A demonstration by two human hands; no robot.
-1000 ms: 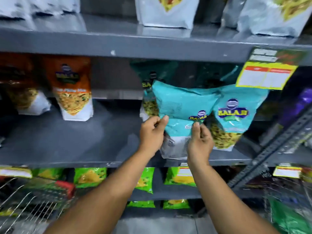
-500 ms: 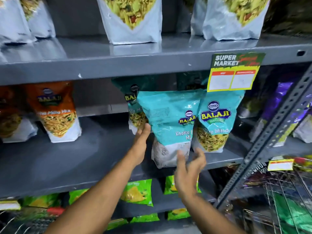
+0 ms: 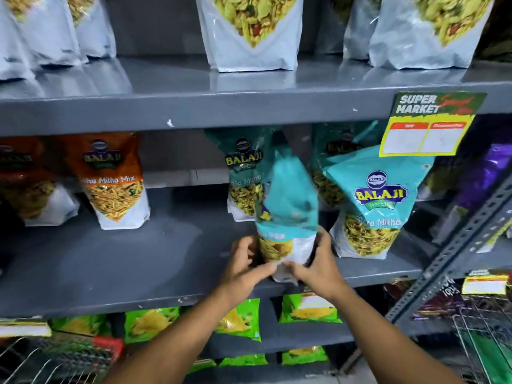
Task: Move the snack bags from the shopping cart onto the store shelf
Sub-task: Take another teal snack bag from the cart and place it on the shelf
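On the grey shelf [image 3: 138,273], both hands' fingers [image 3: 293,268] clasp a teal bag [image 3: 288,206].

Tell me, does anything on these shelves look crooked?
Yes: the teal snack bag at the middle grey shelf edge stands turned sideways, unlike its front-facing neighbours. Both hands, left and right, grip its base.

Supermarket aisle: grey metal shelf [image 3: 194,109] stocked with snack bags [image 3: 116,181], price tag [image 3: 426,126], wire cart [image 3: 482,345].

Yellow price tag [image 3: 428,124] hanging from upper ledge, reading "SUPER MARKET". Perforated grey upright [image 3: 454,261] slanting at right. Second yellow label [image 3: 484,284] sitting lower right, print blurred.
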